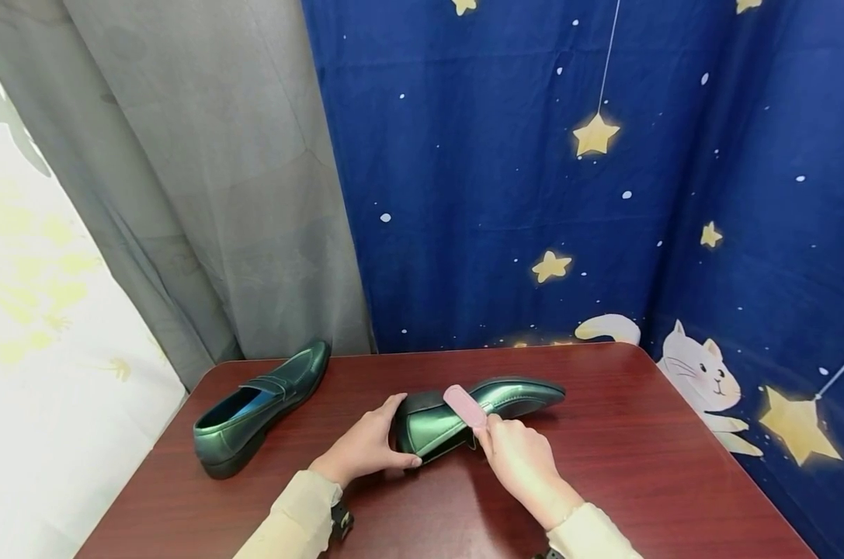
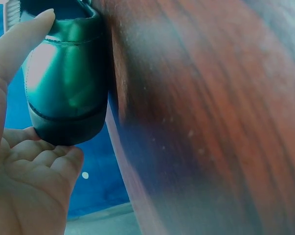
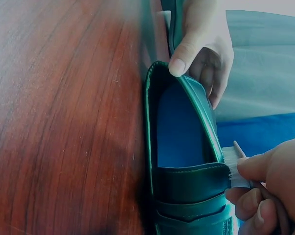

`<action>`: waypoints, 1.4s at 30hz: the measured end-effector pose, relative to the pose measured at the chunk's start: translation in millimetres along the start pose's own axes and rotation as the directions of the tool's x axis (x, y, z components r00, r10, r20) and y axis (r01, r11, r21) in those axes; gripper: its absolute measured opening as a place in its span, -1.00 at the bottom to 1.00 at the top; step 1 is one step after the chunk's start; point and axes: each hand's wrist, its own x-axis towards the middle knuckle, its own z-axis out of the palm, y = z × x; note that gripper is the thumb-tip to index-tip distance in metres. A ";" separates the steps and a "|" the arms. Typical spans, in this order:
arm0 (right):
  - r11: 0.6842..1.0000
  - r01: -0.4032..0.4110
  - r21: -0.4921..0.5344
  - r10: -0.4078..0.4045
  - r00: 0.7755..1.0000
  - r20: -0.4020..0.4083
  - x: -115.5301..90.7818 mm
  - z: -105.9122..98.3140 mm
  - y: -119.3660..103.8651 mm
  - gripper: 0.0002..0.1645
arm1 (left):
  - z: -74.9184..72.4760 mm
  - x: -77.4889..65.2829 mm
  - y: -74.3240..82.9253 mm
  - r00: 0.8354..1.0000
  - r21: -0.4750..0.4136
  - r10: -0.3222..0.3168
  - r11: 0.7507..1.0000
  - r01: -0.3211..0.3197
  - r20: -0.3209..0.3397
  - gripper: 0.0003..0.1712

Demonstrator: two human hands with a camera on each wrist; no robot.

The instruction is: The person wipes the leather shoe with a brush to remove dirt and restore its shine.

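A shiny dark green loafer lies tipped on its side on the table, toe pointing right. My left hand grips its heel. In the left wrist view the thumb is at the opening's rim and the fingers are under the sole. My right hand holds a pink-backed brush against the loafer's upper side. Its white bristles touch the leather beside the opening in the right wrist view. A blue insole shows inside the loafer.
A matching green loafer stands upright on its sole at the table's back left. The red-brown wooden table ends at a grey curtain and a blue star-patterned curtain behind.
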 end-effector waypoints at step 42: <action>0.976 -0.214 0.045 0.211 0.976 0.058 -10.2 -18.0 72.0 -0.70 | 0.4 -0.8 -2.6 1.000 -0.008 -0.003 1.000 0.003 0.009 0.34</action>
